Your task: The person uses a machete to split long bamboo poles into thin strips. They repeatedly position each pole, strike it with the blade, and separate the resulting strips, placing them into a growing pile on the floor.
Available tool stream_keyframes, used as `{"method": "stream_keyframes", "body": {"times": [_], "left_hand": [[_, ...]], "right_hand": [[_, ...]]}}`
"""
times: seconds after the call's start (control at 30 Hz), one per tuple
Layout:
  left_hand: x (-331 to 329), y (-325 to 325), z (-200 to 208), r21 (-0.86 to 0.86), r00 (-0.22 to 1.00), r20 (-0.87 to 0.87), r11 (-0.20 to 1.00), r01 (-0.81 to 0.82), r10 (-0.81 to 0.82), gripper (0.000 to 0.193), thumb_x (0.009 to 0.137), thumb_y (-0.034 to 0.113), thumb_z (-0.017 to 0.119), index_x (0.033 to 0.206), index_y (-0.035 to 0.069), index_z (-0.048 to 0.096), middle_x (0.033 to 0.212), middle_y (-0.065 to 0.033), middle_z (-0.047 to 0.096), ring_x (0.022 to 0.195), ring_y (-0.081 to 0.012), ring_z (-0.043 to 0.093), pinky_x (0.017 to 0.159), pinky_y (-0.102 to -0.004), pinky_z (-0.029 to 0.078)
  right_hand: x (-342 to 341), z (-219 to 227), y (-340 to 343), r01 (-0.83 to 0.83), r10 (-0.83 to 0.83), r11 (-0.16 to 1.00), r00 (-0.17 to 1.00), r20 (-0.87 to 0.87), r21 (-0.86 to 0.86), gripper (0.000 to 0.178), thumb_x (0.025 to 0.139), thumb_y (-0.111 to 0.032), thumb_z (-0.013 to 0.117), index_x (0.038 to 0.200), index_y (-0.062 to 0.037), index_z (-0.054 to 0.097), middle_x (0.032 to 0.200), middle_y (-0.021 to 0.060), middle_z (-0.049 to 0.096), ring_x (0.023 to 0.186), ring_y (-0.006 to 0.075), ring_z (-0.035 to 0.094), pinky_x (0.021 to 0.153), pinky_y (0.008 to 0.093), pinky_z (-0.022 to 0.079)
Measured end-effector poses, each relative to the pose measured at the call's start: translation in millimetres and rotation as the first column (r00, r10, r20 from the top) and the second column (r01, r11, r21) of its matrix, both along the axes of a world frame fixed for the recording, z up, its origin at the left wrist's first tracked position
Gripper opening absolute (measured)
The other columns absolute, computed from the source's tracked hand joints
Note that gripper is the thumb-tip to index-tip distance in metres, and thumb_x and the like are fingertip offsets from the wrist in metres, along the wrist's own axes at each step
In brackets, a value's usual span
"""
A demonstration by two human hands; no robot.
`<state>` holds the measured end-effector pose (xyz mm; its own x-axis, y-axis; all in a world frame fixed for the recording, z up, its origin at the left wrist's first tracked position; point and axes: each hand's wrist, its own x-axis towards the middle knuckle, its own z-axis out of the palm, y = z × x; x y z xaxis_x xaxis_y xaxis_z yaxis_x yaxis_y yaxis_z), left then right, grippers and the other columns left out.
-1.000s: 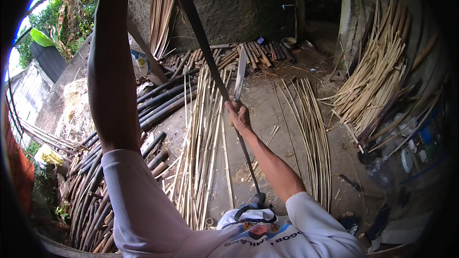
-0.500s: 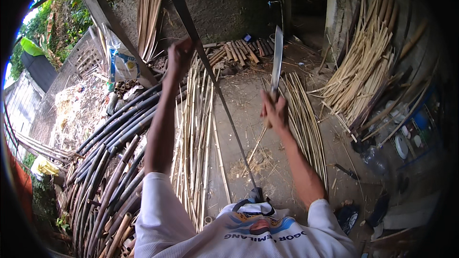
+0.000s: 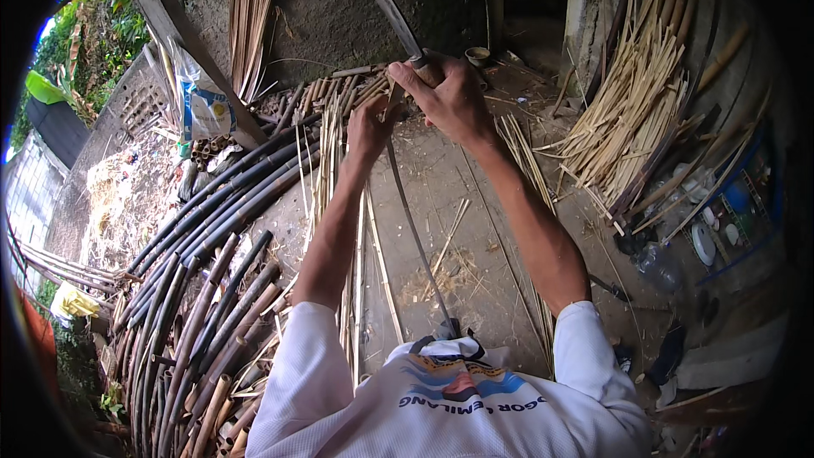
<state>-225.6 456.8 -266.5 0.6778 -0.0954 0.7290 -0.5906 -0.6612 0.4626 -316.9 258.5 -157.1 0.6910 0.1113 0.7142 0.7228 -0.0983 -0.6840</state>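
Observation:
My right hand (image 3: 449, 97) is closed round the handle of a machete, whose long grey blade (image 3: 386, 4) points up and away to the left. Close against it, my left hand (image 3: 370, 127) grips a long, thin bamboo strip (image 3: 407, 203). From there the strip slants down toward my waist, its lower end by a dark object (image 3: 449, 328) at my shirt. The strip's upper end is hard to make out behind my hands. Pale split bamboo strips (image 3: 379, 263) lie on the floor below my left forearm, and another row of strips (image 3: 530, 174) lies beyond my right forearm.
Dark bamboo poles (image 3: 254, 191) are heaped at the left. Short bamboo pieces (image 3: 339, 85) lie along the back wall. A bundle of pale strips (image 3: 632, 110) leans at the right, near plastic litter (image 3: 661, 271). A wooden post (image 3: 191, 42) stands at the far left.
My right hand has brought the machete up and left, its blade now tilted leftward. My left hand has moved right and slightly down, so both hands now meet at the strip.

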Motion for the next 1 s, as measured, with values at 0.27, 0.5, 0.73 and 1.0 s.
{"method": "stream_keyframes", "body": {"times": [0.27, 0.5, 0.73, 1.0], "left_hand": [[-71, -33, 121, 0.153, 0.979, -0.1, 0.969, 0.193, -0.179, 0.028, 0.094, 0.014, 0.063, 0.122, 0.007, 0.065, 0.099, -0.0164, 0.072, 0.089, -0.0186, 0.069, 0.078, -0.0364, 0.052], [-66, -15, 125, 0.063, 0.992, 0.026, 0.991, 0.12, -0.122, 0.027, 0.099, 0.026, 0.058, 0.113, 0.006, 0.07, 0.097, -0.0129, 0.074, 0.086, -0.0162, 0.071, 0.075, -0.0319, 0.054], [-70, 10, 99, 0.087, 0.995, -0.096, 0.996, 0.011, -0.002, 0.026, 0.1, 0.026, 0.056, 0.11, 0.009, 0.072, 0.102, -0.0101, 0.074, 0.094, -0.0174, 0.07, 0.081, -0.0317, 0.051], [-80, -4, 94, 0.049, 0.998, -0.043, 0.998, 0.041, -0.038, 0.026, 0.097, 0.026, 0.058, 0.111, 0.008, 0.072, 0.097, -0.0134, 0.073, 0.087, -0.0195, 0.071, 0.077, -0.0321, 0.051]], "right_hand": [[13, 2, 7, 0.067, -0.067, 0.998, 0.997, -0.028, -0.004, 0.036, 0.094, -0.04, 0.065, 0.101, -0.0054, 0.069, 0.064, 0.0035, 0.061, 0.054, 0.0121, 0.059, 0.049, 0.0297, 0.048], [-3, -60, 7, -0.075, 0.029, 0.836, 0.995, 0.091, 0.544, 0.046, 0.103, -0.046, 0.042, 0.112, -0.0016, 0.052, 0.057, -0.0029, 0.045, 0.044, 0.0044, 0.045, 0.035, 0.0222, 0.039], [-30, -85, 2, -0.183, 0.303, 0.906, 0.91, -0.282, 0.383, 0.035, 0.102, -0.04, 0.049, 0.101, -0.0052, 0.052, 0.056, -0.0003, 0.046, 0.047, 0.0099, 0.052, 0.044, 0.027, 0.048], [-36, -38, 7, -0.407, 0.512, 0.845, 0.803, -0.306, 0.346, 0.048, 0.1, -0.052, 0.047, 0.081, -0.0074, 0.048, 0.056, -0.0014, 0.046, 0.042, 0.0087, 0.05, 0.039, 0.0259, 0.044]]}}
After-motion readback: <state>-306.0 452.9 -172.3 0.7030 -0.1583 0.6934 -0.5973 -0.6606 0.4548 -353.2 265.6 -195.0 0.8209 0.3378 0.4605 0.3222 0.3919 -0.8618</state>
